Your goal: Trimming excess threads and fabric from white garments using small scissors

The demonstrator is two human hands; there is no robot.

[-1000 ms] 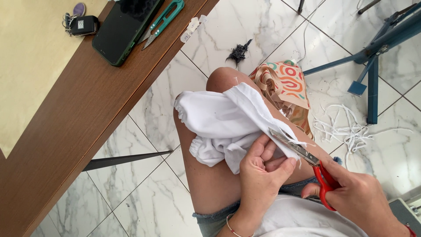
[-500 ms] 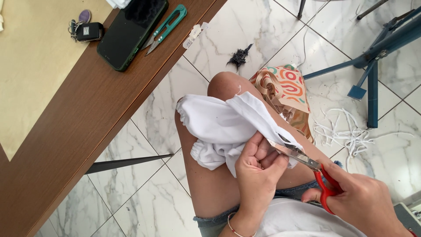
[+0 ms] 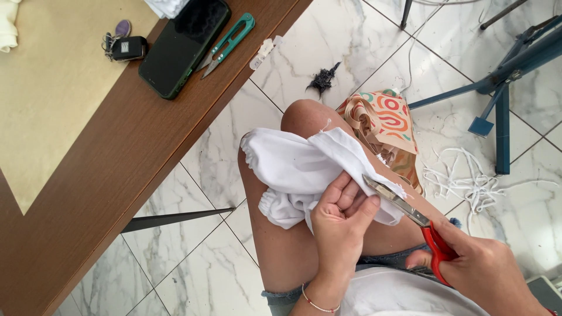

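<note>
A white cloth garment [image 3: 295,167] lies bunched over my bare thigh. My left hand [image 3: 341,225] pinches its edge near the right side, fingers curled on the fabric. My right hand [image 3: 483,272] holds red-handled scissors [image 3: 410,213], whose metal blades point up-left and meet the cloth edge just beside my left fingers.
A wooden table [image 3: 93,187] at left carries a black phone [image 3: 184,44], green thread snips [image 3: 228,44] and a key fob [image 3: 126,48]. On the marble floor lie a patterned bag [image 3: 386,120], white cloth strips [image 3: 468,181] and a dark scrap [image 3: 323,79]. A blue metal frame [image 3: 503,76] stands at right.
The view has shifted slightly. The scissor blades have slid a little further along the cloth edge, and my left fingers have regripped the fabric beside them.
</note>
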